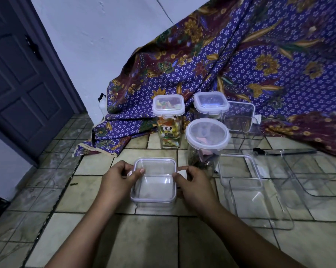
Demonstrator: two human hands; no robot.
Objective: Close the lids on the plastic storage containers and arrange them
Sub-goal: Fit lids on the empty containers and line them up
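— Where's the square container (153, 187)?
— On the tiled floor (86, 202), lid on. The left hand (117, 177) and right hand (192, 182) pinch its side clasps, fingers curled tight. Three lidded jars (206, 140) stand behind

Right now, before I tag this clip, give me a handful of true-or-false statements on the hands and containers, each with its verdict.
1. Both hands grip the square container by its sides: left hand, right hand. True.
2. The held container is full of sweets. False: it looks empty; the sweets are in the tall jar behind it.
3. The round container has a lid on. True.
4. The containers stand on a wooden table. False: they stand on a tiled floor.
5. A patterned cloth hangs behind the containers. True.
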